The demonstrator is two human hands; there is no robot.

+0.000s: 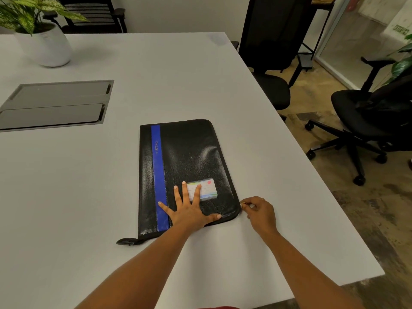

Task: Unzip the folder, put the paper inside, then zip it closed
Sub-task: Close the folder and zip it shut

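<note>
Folder (185, 170) on white table (178, 74), chairs (365, 117) beside, perhaps office.

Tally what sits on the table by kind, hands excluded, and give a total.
Folder: 1
Potted plant: 1
Total: 2
No loose paper shows on the table.

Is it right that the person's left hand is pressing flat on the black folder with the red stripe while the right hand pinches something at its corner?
Not quite: the stripe is blue, not red. The head view shows the left hand pressing flat on the black folder while the right hand pinches something at its near right corner.
</note>
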